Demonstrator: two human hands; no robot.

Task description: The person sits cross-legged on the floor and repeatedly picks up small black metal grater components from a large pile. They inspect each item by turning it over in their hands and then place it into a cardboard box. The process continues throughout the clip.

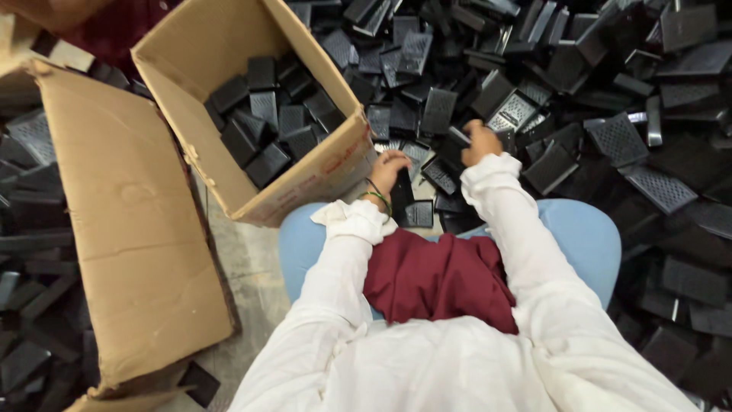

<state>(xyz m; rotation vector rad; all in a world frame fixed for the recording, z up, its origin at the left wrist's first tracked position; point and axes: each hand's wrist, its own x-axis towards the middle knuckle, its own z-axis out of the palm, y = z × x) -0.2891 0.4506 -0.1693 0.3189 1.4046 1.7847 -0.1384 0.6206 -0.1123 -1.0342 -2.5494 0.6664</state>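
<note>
My left hand (389, 169) reaches down into the near edge of a big heap of black perforated plastic parts (549, 84), its fingers closed around one black part (402, 191). My right hand (480, 142) grips another black part (460, 137) a little farther out in the heap. Both arms wear white sleeves, and a green band circles the left wrist. An open cardboard box (305, 172) partly filled with the same black parts (267, 122) stands just left of my left hand.
A flattened cardboard sheet (130, 221) lies at the left over more black parts (34, 244). My knees in light blue (587, 236) and a dark red cloth (438, 278) sit below the hands. Bare concrete floor (244, 267) shows between box and knee.
</note>
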